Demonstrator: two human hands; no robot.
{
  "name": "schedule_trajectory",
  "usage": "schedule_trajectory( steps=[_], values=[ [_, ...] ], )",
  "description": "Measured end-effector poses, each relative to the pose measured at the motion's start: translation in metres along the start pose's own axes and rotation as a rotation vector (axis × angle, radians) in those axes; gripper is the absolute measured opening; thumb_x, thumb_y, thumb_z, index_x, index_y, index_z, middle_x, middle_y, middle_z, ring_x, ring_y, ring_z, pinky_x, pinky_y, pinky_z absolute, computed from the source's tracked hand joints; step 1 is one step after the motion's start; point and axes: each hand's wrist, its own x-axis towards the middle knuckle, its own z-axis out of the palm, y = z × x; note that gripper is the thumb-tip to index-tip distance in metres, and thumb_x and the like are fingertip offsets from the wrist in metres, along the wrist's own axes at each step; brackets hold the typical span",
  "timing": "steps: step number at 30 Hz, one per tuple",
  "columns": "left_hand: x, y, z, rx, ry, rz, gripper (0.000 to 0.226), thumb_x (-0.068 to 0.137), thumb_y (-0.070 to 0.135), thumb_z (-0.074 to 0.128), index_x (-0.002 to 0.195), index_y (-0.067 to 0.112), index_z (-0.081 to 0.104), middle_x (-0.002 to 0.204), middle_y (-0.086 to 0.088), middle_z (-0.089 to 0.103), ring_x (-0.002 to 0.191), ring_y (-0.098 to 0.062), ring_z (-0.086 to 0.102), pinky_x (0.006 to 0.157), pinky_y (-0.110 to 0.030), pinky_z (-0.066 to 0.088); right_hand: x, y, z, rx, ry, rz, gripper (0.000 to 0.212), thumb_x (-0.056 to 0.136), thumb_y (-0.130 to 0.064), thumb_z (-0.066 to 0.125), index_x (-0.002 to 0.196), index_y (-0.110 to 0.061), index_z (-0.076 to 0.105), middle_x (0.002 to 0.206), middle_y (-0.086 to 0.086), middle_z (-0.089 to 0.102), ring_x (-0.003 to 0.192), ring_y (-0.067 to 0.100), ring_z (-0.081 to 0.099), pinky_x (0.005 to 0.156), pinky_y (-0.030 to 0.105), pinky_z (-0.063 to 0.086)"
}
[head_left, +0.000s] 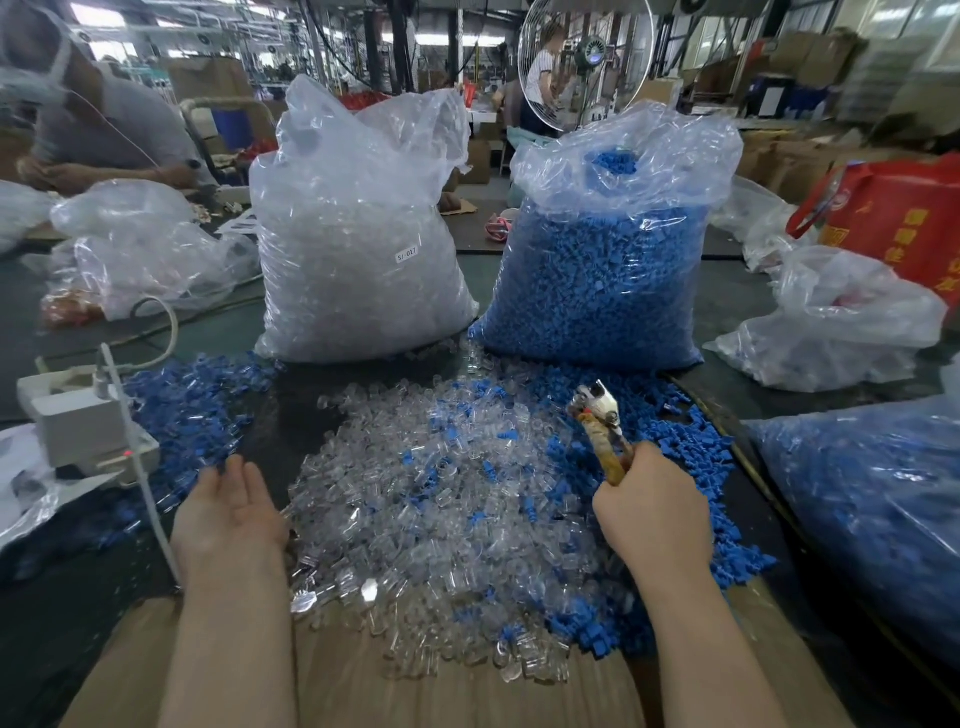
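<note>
Worker at the sorting table. The right hand (652, 512) has its fingers curled tight round the taped handles of the pliers (602, 431), whose head points up and away from it. The left hand (228, 512) is held open, fingers straight, holding nothing. Between the two hands lies the heap of clear caps (441, 519), with blue caps (691, 441) scattered beyond the right hand. Past the heap stand a bag of clear caps (353, 249) and a bag of blue caps (597, 270). A white box (78, 421) sits beyond the left hand, to its outer side.
</note>
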Motion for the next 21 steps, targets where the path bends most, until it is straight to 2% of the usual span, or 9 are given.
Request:
schedule_trajectory(
  steps=[2,4,5,8,10,12,14,16,21],
  values=[
    [-0.003,-0.006,0.002,0.196,-0.053,0.075,0.043,0.103,0.003,0.038,0.146,-0.001,0.036,0.149,-0.019,0.043,0.139,-0.026,0.041,0.117,-0.026,0.025,0.0,0.0,0.0,-0.057,-0.017,0.024,0.019,0.09,-0.024,0.06,0.103,-0.013,0.052,0.102,0.009,0.054,0.066,0.023,0.049,0.05,0.03,0.031],
    [-0.009,-0.008,0.009,0.435,-0.077,0.161,0.047,0.097,0.007,0.056,0.142,0.014,0.046,0.138,-0.006,0.057,0.122,-0.017,0.058,0.105,-0.029,0.046,0.0,0.0,0.0,-0.133,-0.052,0.055,0.031,0.092,-0.027,0.059,0.116,-0.01,0.05,0.118,0.013,0.047,0.066,0.024,0.047,0.048,0.03,0.029],
    [-0.014,-0.01,0.015,0.626,-0.142,0.223,0.045,0.093,0.011,0.062,0.136,0.021,0.052,0.128,0.002,0.062,0.112,-0.012,0.061,0.096,-0.028,0.05,-0.001,-0.001,0.0,-0.165,-0.072,0.068,0.035,0.092,-0.028,0.059,0.12,-0.009,0.049,0.121,0.013,0.045,0.068,0.024,0.047,0.049,0.03,0.03],
    [-0.041,-0.027,0.021,1.233,-0.638,0.28,0.037,0.087,0.028,0.069,0.121,0.035,0.059,0.113,0.019,0.061,0.101,-0.002,0.057,0.092,-0.029,0.044,-0.002,-0.001,0.001,-0.205,-0.138,0.084,0.037,0.091,-0.029,0.059,0.121,-0.008,0.05,0.12,0.012,0.047,0.076,0.027,0.048,0.058,0.032,0.035],
    [-0.056,-0.044,0.023,1.504,-0.946,0.174,0.047,0.083,0.039,0.072,0.127,0.039,0.057,0.121,0.025,0.052,0.111,-0.003,0.053,0.099,-0.031,0.04,-0.001,-0.002,0.001,-0.19,-0.159,0.073,0.034,0.091,-0.027,0.06,0.117,-0.007,0.052,0.114,0.012,0.051,0.082,0.028,0.053,0.062,0.033,0.038],
    [-0.066,-0.062,0.023,1.75,-1.124,0.105,0.058,0.079,0.045,0.075,0.133,0.04,0.053,0.129,0.023,0.048,0.122,-0.007,0.049,0.111,-0.039,0.036,0.0,-0.002,0.002,-0.173,-0.163,0.067,0.032,0.09,-0.025,0.059,0.115,-0.006,0.052,0.11,0.012,0.053,0.089,0.031,0.058,0.064,0.034,0.039],
    [-0.072,-0.075,0.02,1.997,-1.172,0.222,0.059,0.078,0.05,0.074,0.132,0.043,0.053,0.139,0.018,0.046,0.132,-0.013,0.043,0.117,-0.051,0.029,0.0,-0.002,0.003,-0.168,-0.161,0.069,0.032,0.09,-0.025,0.059,0.115,-0.006,0.052,0.111,0.013,0.053,0.089,0.032,0.058,0.064,0.034,0.038],
    [-0.073,-0.082,0.019,2.099,-1.099,0.408,0.05,0.08,0.051,0.072,0.127,0.045,0.057,0.14,0.014,0.048,0.131,-0.014,0.043,0.118,-0.051,0.022,0.002,-0.003,0.004,-0.187,-0.154,0.063,0.031,0.091,-0.026,0.058,0.115,-0.007,0.052,0.112,0.012,0.052,0.082,0.029,0.055,0.062,0.034,0.037],
    [-0.074,-0.089,0.016,2.004,-1.039,0.641,0.027,0.086,0.047,0.069,0.112,0.039,0.067,0.119,0.019,0.062,0.111,-0.003,0.053,0.113,-0.042,0.026,0.005,-0.003,0.009,-0.19,-0.165,0.063,0.022,0.092,-0.022,0.055,0.111,-0.01,0.053,0.095,0.007,0.054,0.075,0.026,0.053,0.05,0.031,0.033]
  ],
)
